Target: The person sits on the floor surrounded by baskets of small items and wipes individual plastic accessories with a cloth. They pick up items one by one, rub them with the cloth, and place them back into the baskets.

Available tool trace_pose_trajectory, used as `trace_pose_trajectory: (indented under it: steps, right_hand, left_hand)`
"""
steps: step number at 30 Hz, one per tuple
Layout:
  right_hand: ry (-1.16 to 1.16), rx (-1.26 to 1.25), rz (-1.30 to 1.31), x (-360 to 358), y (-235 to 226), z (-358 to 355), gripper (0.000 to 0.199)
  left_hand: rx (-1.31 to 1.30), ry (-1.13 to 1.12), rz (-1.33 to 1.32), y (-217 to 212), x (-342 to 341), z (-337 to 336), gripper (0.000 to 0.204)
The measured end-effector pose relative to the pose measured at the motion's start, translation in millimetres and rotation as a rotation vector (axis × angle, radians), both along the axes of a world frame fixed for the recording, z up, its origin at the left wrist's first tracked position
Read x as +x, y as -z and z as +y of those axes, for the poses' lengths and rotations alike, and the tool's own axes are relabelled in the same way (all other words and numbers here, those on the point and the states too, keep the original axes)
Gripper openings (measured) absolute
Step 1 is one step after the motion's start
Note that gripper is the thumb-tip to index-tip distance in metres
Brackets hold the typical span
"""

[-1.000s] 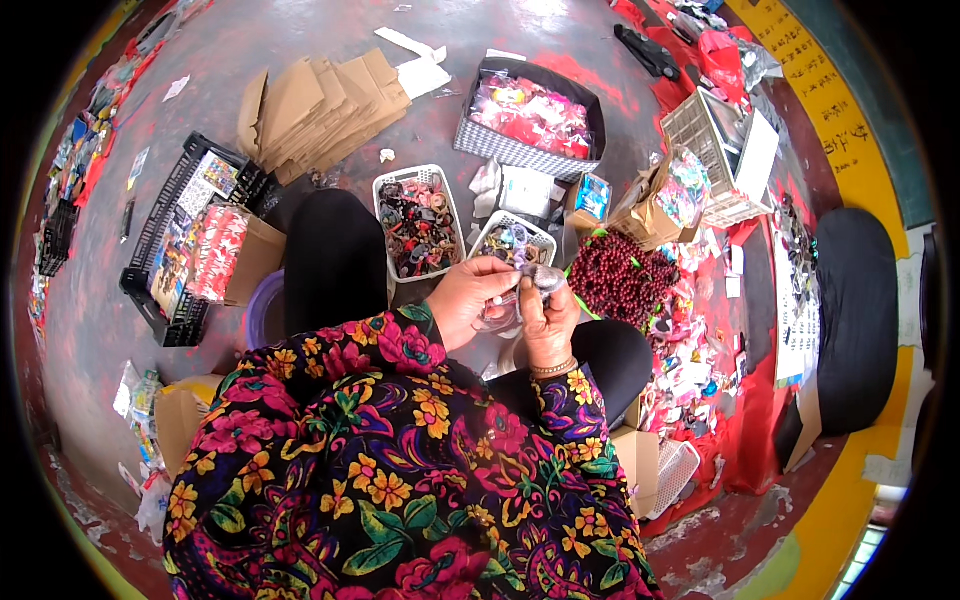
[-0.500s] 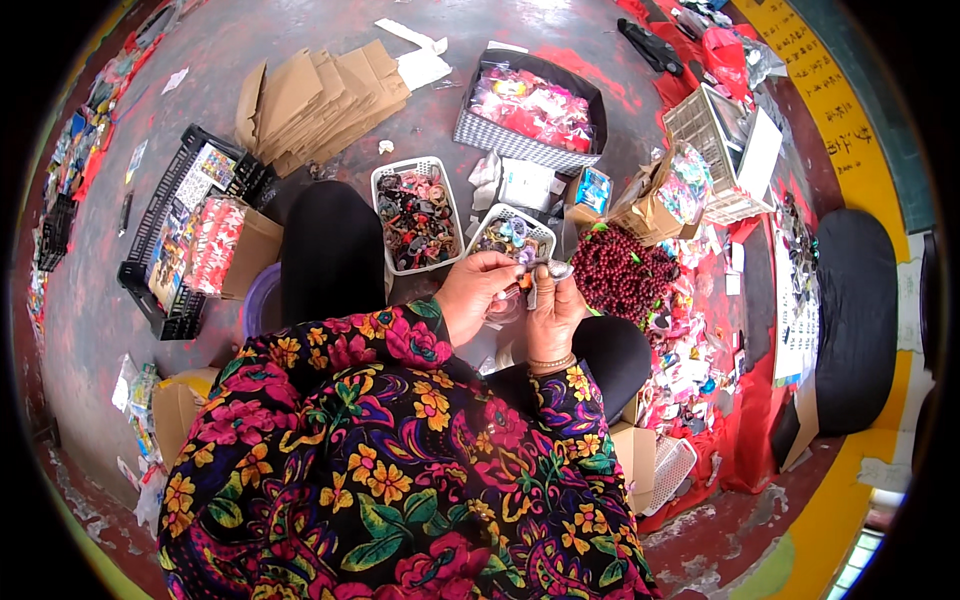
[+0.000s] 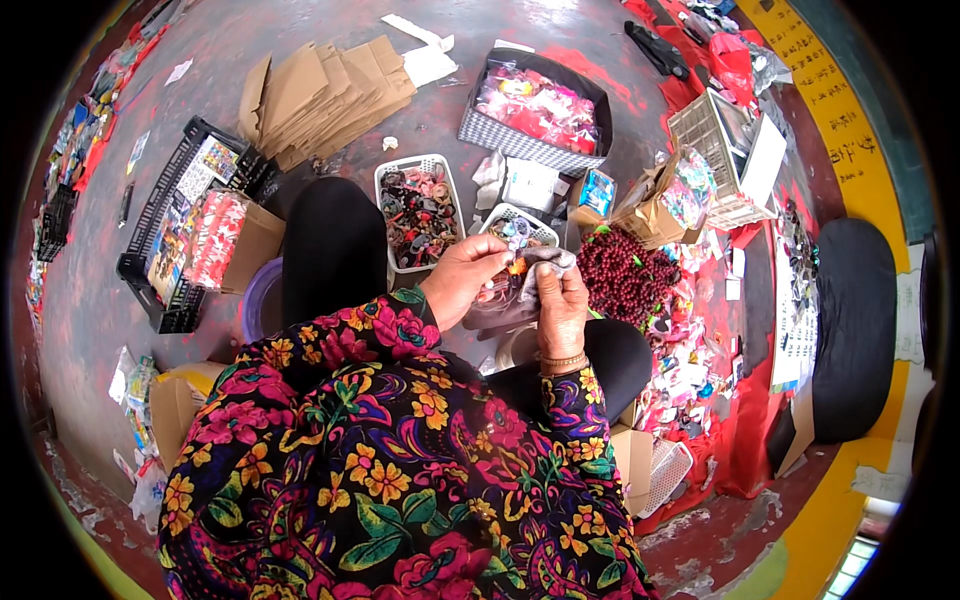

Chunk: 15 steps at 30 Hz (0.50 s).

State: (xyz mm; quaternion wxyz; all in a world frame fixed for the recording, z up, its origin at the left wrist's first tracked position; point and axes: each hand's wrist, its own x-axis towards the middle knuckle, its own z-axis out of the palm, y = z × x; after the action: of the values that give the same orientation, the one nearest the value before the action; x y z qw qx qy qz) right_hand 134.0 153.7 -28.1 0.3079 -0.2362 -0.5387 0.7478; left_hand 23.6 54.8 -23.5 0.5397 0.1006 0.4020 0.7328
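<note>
Both my hands are in front of me, above the gap between my knees. My right hand (image 3: 563, 312) pinches a soft grey cloth piece (image 3: 548, 258) between thumb and fingers. My left hand (image 3: 462, 282) is closed too, its thumb and fingertips pressed together beside a small orange item (image 3: 517, 266). Whether that item is held in the left fingers or attached to the cloth, I cannot tell. Just beyond my hands stands a small white basket (image 3: 522, 222) of hair ties or similar trinkets. A larger white basket (image 3: 456, 200) of dark and pink accessories is to its left.
Dark red berry-like beads (image 3: 628, 278) lie in a heap at my right. Beyond the baskets is a patterned bin (image 3: 530, 150) of pink packets. Flattened cardboard (image 3: 325, 100) lies far left, near a black crate (image 3: 160, 312). A cardboard box (image 3: 638, 222) and a beige crate (image 3: 712, 198) stand right.
My left hand has shifted slightly left and down, away from the right fingers. More of the grey cloth now shows at my right hand, spread out below and between the hands.
</note>
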Motion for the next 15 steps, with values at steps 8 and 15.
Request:
trace_pose_trajectory:
  steps: [8, 15]
  right_hand:
    - [-0.078, -0.056, 0.022, 4.2, 5.3, -2.4, 0.014]
    - [0.0, -0.214, -0.029, -1.4, 15.8, 0.1, 0.013]
  left_hand:
    - [0.035, 0.167, 0.299, 7.4, 2.3, -3.2, 0.007]
    - [0.037, 0.087, 0.626, 19.9, 7.8, -1.7, 0.007]
